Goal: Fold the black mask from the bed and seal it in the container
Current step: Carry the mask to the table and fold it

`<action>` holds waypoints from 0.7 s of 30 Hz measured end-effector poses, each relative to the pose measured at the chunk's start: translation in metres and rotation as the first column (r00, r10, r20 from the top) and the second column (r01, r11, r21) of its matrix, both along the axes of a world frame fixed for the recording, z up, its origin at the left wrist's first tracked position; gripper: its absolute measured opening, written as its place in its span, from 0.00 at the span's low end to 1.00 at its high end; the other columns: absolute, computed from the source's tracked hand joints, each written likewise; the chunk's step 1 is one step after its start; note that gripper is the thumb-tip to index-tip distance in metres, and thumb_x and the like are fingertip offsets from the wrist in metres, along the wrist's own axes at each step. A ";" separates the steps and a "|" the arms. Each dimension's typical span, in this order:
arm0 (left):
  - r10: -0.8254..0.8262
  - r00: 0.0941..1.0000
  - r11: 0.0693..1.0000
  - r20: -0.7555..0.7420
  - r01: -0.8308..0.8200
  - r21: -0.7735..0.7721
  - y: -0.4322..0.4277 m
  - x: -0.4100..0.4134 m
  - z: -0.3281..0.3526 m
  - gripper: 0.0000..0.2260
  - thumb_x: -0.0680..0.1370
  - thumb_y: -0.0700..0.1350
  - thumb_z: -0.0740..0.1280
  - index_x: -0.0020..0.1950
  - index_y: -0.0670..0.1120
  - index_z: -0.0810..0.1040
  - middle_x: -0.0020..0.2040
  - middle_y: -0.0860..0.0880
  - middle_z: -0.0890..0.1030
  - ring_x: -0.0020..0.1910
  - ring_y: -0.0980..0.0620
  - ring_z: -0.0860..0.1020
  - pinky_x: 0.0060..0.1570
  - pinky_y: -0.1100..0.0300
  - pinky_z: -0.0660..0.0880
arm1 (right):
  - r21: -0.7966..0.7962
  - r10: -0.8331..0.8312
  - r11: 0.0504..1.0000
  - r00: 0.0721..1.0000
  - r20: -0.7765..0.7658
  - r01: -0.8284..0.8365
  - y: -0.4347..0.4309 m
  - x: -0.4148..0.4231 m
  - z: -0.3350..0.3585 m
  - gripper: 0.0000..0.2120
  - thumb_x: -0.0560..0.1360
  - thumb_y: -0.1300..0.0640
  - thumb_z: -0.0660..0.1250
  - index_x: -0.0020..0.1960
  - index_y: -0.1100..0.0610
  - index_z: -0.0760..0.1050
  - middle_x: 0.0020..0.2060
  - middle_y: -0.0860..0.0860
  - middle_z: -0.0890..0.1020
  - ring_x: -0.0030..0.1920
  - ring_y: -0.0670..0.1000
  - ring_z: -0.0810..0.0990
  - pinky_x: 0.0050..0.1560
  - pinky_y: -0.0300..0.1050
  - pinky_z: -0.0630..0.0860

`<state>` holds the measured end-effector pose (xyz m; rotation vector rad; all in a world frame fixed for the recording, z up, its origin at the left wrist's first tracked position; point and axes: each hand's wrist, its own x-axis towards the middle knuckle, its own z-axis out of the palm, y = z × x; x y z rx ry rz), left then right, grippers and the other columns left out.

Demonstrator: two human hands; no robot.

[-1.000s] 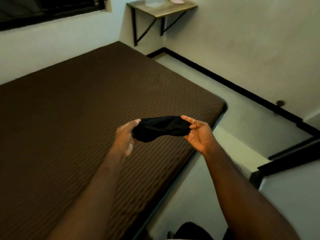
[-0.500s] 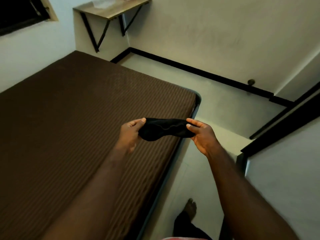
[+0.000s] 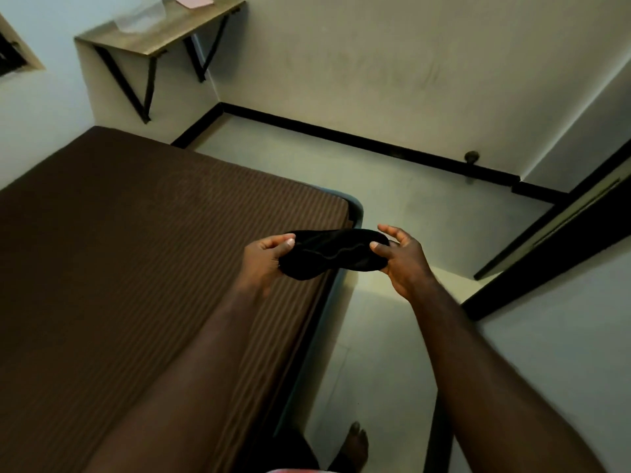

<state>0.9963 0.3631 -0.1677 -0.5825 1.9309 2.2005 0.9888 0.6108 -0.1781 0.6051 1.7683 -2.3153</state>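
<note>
The black mask [image 3: 333, 252] is stretched flat between both hands, held in the air above the right corner of the brown bed [image 3: 136, 268]. My left hand [image 3: 264, 259] pinches its left end with thumb and fingers. My right hand [image 3: 401, 257] grips the right end with the thumb on top, the other fingers spread behind it. A clear container [image 3: 141, 17] stands on the wall shelf [image 3: 177, 27] at the top left, far from both hands.
A pink item [image 3: 193, 0] lies on the shelf beside the container. Pale floor [image 3: 409, 206] runs to the right of the bed, edged by a black skirting. A dark door frame [image 3: 546, 240] stands at the right. My bare foot [image 3: 355, 445] shows at the bottom.
The view has swung right and the bed has slid left in frame. Both hands hold the mask as before, now over the bed's corner and floor. My right fingers have spread.
</note>
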 end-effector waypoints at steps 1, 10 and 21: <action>-0.012 1.000 1.000 0.005 0.012 -0.006 0.003 -0.010 -0.003 0.07 0.76 0.39 0.69 0.54 0.41 0.82 0.52 0.41 0.84 0.51 0.44 0.83 0.52 0.48 0.80 | 0.006 -0.008 1.000 1.000 0.011 0.008 0.005 -0.011 -0.002 0.24 0.76 0.72 0.66 0.69 0.58 0.70 0.56 0.59 0.81 0.55 0.57 0.82 0.51 0.53 0.82; -0.065 0.998 0.997 -0.023 0.066 0.047 0.036 -0.132 -0.013 0.10 0.79 0.35 0.64 0.58 0.39 0.79 0.49 0.44 0.83 0.42 0.53 0.83 0.37 0.61 0.80 | 0.069 -0.098 0.993 0.995 0.014 0.097 0.036 -0.121 -0.002 0.12 0.75 0.70 0.67 0.58 0.65 0.75 0.50 0.60 0.82 0.49 0.57 0.82 0.41 0.46 0.80; -0.167 0.985 0.983 -0.048 0.170 0.067 0.098 -0.293 0.004 0.09 0.78 0.34 0.64 0.57 0.37 0.79 0.46 0.42 0.83 0.40 0.50 0.82 0.37 0.60 0.81 | 0.113 -0.197 0.974 0.980 -0.003 0.196 0.101 -0.262 0.012 0.15 0.73 0.68 0.71 0.58 0.64 0.74 0.54 0.62 0.82 0.53 0.59 0.83 0.50 0.52 0.82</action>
